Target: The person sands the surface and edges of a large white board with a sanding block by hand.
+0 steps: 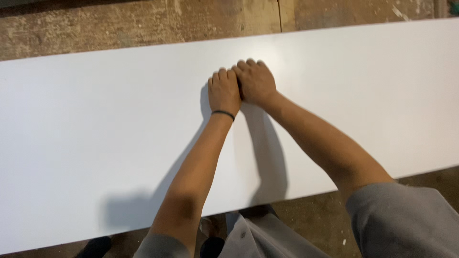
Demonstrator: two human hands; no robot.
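Panel point(119, 119), white and long, lies flat under both my hands and runs from the left edge of view to the right, slanting a little so its far edge climbs toward the right. It covers most of what I see. My left hand point(224, 91) rests palm down near the panel's middle, close to the far edge, with a thin dark band point(223, 113) around the wrist. My right hand point(256, 82) sits just beside it, touching it along the thumb side, also knuckles up. My fingers point(221, 75) on both hands are curled under, pressed down against the white surface; whether they pinch anything small between them I cannot tell, since the fingertips are hidden beneath the knuckles. Both forearms stretch out over the panel and throw soft shadows on it toward the near edge.

Grey sleeves point(406, 220) cover my upper arms, and grey cloth shows below, at the near edge. Beyond the far edge lies a worn brown floor point(143, 24), stained and scuffed, and the same floor shows again by my near right side. No container is in sight, only the bare white surface around my hands.
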